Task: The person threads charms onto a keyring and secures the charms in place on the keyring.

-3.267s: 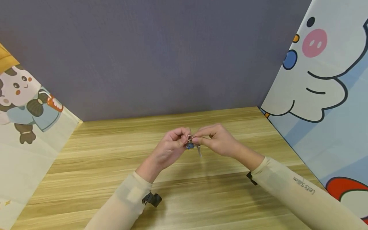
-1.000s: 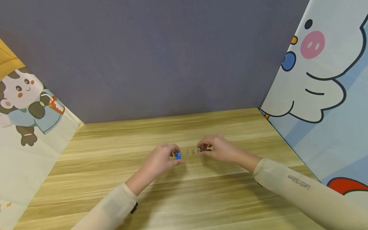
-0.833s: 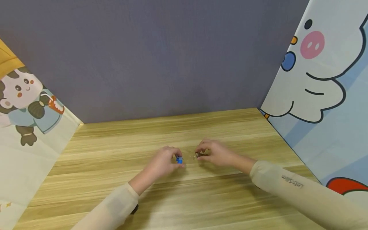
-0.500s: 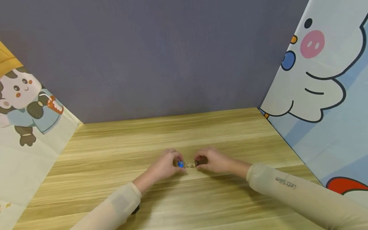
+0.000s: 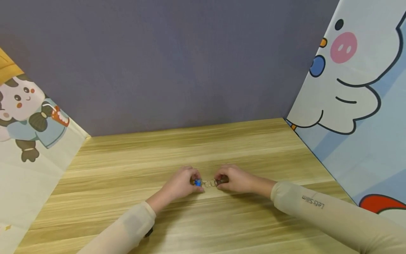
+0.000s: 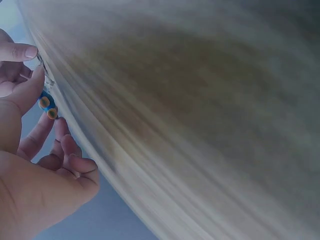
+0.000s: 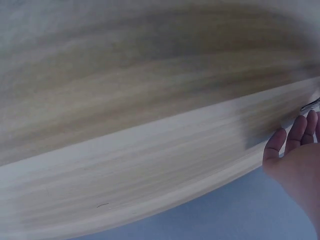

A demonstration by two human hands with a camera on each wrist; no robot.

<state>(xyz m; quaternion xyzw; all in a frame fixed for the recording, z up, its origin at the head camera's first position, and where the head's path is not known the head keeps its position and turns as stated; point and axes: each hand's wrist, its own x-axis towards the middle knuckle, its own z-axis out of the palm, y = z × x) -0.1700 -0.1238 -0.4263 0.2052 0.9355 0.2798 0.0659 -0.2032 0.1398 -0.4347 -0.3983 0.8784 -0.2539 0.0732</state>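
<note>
A keychain stretches between the two hands, low over the wooden table. My left hand (image 5: 181, 181) pinches the small blue charm (image 5: 198, 182) at its left end between thumb and fingers. In the left wrist view, the charm's blue body (image 6: 45, 96) shows two round orange parts. Thin pale metal rings (image 5: 209, 183) span the gap between the hands. At the other end my right hand (image 5: 238, 179) pinches a dark brown piece (image 5: 223, 179), partly hidden by the fingers. In the right wrist view, a dark metal bit (image 7: 311, 105) shows above the fingertips.
The wood-grain table (image 5: 133, 158) runs back to a grey panel (image 5: 190, 63). Cartoon-printed walls stand to the left (image 5: 31, 116) and right (image 5: 364, 106). A short thin dark line (image 7: 102, 205) marks the tabletop in the right wrist view.
The hands, close together and higher up around the rings at first, have moved apart and come down towards the table's front, drawing the keychain out sideways. Over the last half second they barely shift.
</note>
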